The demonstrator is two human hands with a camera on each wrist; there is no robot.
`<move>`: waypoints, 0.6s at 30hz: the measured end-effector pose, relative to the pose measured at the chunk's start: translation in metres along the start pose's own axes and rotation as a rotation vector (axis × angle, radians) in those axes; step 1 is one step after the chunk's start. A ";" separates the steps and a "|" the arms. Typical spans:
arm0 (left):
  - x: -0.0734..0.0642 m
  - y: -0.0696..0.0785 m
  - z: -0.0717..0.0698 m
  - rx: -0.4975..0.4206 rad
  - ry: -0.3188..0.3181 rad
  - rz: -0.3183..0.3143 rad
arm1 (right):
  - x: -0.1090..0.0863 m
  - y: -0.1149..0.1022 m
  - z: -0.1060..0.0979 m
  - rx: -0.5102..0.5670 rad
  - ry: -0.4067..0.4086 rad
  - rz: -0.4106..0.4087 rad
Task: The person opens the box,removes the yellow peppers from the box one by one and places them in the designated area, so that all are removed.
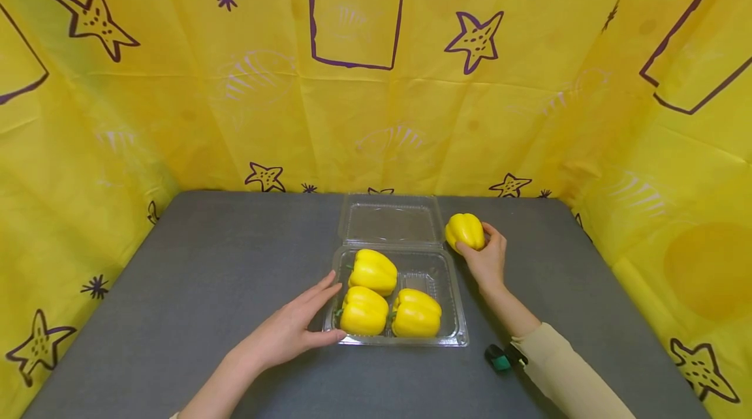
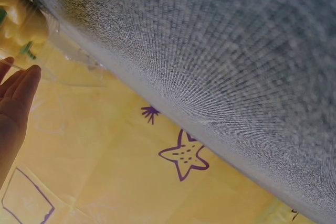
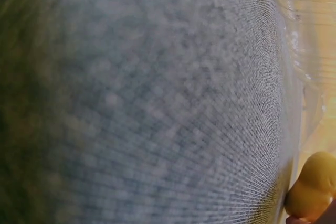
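Observation:
A clear plastic clamshell box [image 1: 452,327] lies on the table with its lid [image 1: 390,223] folded back. Inside it are three yellow bell peppers: one at the back left [image 1: 375,272], one at the front left [image 1: 363,311], one at the front right [image 1: 416,313]. The back right part of the box holds no pepper. My right hand [image 1: 487,259] grips another yellow bell pepper [image 1: 465,232] just right of the lid; part of it shows in the right wrist view. My left hand [image 1: 294,327] lies along the box's left side, fingers extended, thumb at the front left corner.
The grey table [image 1: 205,288] spreads out on both sides of the box. Yellow cloth [image 1: 376,112] with drawn starfish hangs behind and at both sides. A dark strap with a green part [image 1: 501,361] is by the right sleeve [image 1: 564,367].

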State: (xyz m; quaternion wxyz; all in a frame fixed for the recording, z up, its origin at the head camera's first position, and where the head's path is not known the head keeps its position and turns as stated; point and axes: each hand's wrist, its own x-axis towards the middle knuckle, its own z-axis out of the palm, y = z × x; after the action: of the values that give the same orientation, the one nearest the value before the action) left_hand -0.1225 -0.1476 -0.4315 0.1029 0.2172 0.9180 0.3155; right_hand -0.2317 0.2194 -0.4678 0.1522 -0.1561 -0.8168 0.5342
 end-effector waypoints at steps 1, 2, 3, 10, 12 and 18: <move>0.000 0.000 0.000 0.001 -0.001 -0.001 | 0.000 0.000 0.000 -0.009 -0.001 -0.005; 0.000 0.000 0.000 0.002 -0.001 -0.002 | 0.000 0.000 0.000 -0.017 -0.002 -0.011; 0.000 0.000 0.000 0.003 -0.002 -0.003 | 0.000 0.000 0.001 -0.022 -0.003 -0.018; 0.000 0.000 0.000 -0.004 -0.007 -0.008 | -0.003 0.000 0.000 -0.055 -0.025 -0.027; 0.000 0.000 0.000 -0.005 -0.008 -0.009 | -0.004 -0.001 0.000 -0.062 -0.029 -0.020; 0.000 0.000 -0.001 -0.010 -0.008 -0.003 | -0.004 -0.001 -0.001 -0.060 -0.023 0.008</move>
State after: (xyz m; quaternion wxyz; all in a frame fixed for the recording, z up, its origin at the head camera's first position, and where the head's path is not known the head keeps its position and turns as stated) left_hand -0.1225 -0.1476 -0.4307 0.1080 0.2166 0.9163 0.3191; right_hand -0.2274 0.2178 -0.4668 0.1357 -0.1577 -0.8334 0.5120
